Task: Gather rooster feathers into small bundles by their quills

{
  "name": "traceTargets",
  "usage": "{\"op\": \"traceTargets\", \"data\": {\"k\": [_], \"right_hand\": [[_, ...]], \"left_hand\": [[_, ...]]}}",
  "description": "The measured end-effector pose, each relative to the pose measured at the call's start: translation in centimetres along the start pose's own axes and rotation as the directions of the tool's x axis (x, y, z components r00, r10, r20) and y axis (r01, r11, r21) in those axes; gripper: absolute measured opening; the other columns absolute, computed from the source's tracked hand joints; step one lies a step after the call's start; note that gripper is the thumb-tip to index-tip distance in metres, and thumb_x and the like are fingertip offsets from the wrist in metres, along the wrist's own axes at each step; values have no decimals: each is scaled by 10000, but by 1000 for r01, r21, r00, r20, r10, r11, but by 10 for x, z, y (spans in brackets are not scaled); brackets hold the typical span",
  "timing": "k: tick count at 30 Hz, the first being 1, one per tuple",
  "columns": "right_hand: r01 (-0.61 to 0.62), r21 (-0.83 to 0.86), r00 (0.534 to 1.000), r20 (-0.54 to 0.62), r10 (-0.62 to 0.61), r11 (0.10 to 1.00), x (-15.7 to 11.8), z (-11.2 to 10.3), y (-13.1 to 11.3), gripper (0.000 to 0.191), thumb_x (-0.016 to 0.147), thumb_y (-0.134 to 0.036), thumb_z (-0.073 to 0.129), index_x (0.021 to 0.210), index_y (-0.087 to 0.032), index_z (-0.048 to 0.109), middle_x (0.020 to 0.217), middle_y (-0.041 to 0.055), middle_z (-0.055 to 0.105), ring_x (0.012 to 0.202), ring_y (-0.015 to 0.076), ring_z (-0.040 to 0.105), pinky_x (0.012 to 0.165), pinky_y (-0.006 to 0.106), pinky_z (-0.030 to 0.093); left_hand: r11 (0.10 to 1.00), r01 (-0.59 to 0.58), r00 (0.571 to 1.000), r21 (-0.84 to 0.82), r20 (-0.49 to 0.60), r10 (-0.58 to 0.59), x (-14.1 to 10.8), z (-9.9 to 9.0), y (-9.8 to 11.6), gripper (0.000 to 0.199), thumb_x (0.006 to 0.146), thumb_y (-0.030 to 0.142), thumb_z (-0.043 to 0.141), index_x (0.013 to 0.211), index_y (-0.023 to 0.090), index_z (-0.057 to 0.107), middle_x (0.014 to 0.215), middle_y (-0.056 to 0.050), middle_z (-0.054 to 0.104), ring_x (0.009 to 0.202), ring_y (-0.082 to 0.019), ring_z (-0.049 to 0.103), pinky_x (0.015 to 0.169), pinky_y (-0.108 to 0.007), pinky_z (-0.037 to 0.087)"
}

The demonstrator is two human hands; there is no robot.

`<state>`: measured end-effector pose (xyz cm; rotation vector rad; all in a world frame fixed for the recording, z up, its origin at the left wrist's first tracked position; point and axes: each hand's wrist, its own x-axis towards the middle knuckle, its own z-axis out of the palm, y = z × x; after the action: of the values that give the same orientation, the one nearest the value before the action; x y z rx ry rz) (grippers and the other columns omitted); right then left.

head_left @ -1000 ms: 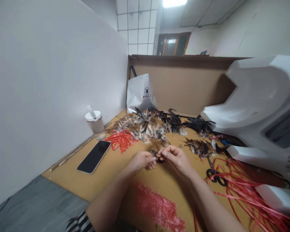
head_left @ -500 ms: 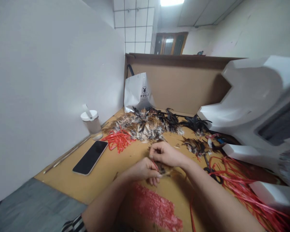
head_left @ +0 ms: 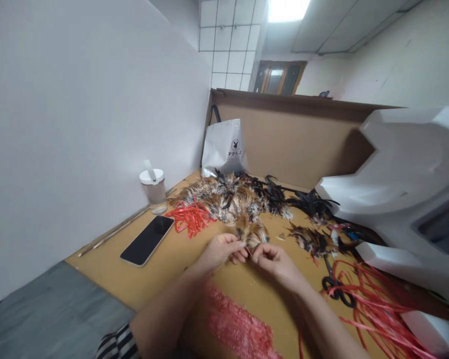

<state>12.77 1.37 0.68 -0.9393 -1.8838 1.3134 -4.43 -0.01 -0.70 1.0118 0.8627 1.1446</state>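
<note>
Both hands meet over the tabletop in front of the feather pile. My left hand [head_left: 226, 249] is closed in a pinch at the base of a small bunch of brown feathers [head_left: 253, 232], whose tips fan out away from me. My right hand [head_left: 274, 262] pinches beside it, on a thin red strip [head_left: 248, 251] at the base of the bunch. Fingers hide most of the strip. Just beyond lies the pile of brown and black feathers [head_left: 224, 202]. A red, crinkled plastic sheet [head_left: 239, 324] lies close in front of me.
Cut red strips [head_left: 192, 217] and a phone [head_left: 148, 240] lie left, near a lidded cup [head_left: 155, 192]. Black-handled scissors [head_left: 338, 290] and long red strips [head_left: 381, 294] are on the right, by white foam pieces [head_left: 392, 259]. A silver bag [head_left: 224, 149] stands at the back.
My right hand has come down to the right side of my left hand. The feather bunch, earlier low and blurred at my fingers, now points away from me. The view has shifted slightly.
</note>
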Motion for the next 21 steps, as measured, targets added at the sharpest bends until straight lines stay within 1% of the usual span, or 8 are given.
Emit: {"op": "traceTargets", "data": {"k": [3, 7, 9, 11, 13, 16, 18, 21], "right_hand": [[147, -208, 989, 5, -149, 967, -4, 2, -9, 133, 722, -227, 531, 611, -153, 532, 604, -4, 505, 587, 112, 450, 565, 227, 352], [326, -448, 936, 27, -351, 833, -9, 13, -20, 162, 772, -180, 452, 628, -168, 524, 768, 46, 544, 728, 142, 503, 666, 262, 399], [382, -523, 907, 54, -418, 762, -12, 18, -22, 152, 784, -166, 429, 674, -174, 534, 867, 68, 550, 783, 148, 516, 696, 271, 411], [425, -556, 883, 79, -464, 714, -13, 22, -22, 145, 787, -144, 414, 717, -180, 535, 932, 77, 553, 831, 151, 523, 727, 275, 417], [445, -563, 865, 68, -497, 697, -13, 25, -21, 144, 786, -130, 408, 722, -181, 526, 946, 79, 562, 858, 155, 528, 745, 278, 420], [428, -577, 850, -4, -527, 695, -13, 27, -17, 129, 779, -132, 420, 720, -184, 521, 863, 68, 587, 825, 160, 541, 732, 282, 426], [408, -597, 850, -30, -527, 691, -12, 28, -15, 125, 780, -139, 421, 743, -186, 531, 797, 61, 590, 782, 162, 544, 709, 285, 429], [392, -624, 863, -6, -505, 676, -13, 30, -15, 144, 786, -138, 409, 780, -184, 546, 766, 60, 580, 749, 163, 537, 692, 288, 424]], "left_hand": [[1000, -2, 998, -6, -59, 1, 3, -2, -4, 269, 619, 362, 633, 649, 107, 553, 622, -41, 640, 485, -81, 554, 436, -163, 362], [999, 15, 994, 43, -106, -11, 4, -2, -3, 276, 601, 362, 638, 631, 101, 556, 571, -36, 618, 469, -82, 543, 444, -172, 369], [997, 27, 992, 67, -124, -19, 4, -1, -3, 279, 581, 359, 652, 625, 99, 561, 538, -26, 601, 451, -78, 529, 450, -176, 375], [996, 38, 991, 78, -132, -28, 5, -1, -4, 290, 556, 356, 669, 641, 97, 571, 513, -15, 585, 435, -74, 515, 457, -183, 384], [996, 45, 992, 83, -126, -34, 5, -1, -5, 300, 547, 353, 675, 661, 94, 577, 506, -10, 578, 425, -71, 505, 466, -190, 395], [996, 28, 995, 90, -100, -19, 6, -2, -8, 280, 574, 343, 658, 677, 95, 579, 535, -14, 586, 448, -72, 518, 494, -197, 415], [994, 5, 996, 107, -91, 5, 6, -2, -10, 247, 595, 320, 639, 687, 97, 584, 551, -13, 587, 459, -72, 520, 498, -196, 418], [983, -33, 992, 180, -115, 55, 6, -1, -11, 181, 616, 256, 608, 700, 97, 594, 549, -5, 578, 442, -68, 497, 463, -186, 396]]}}
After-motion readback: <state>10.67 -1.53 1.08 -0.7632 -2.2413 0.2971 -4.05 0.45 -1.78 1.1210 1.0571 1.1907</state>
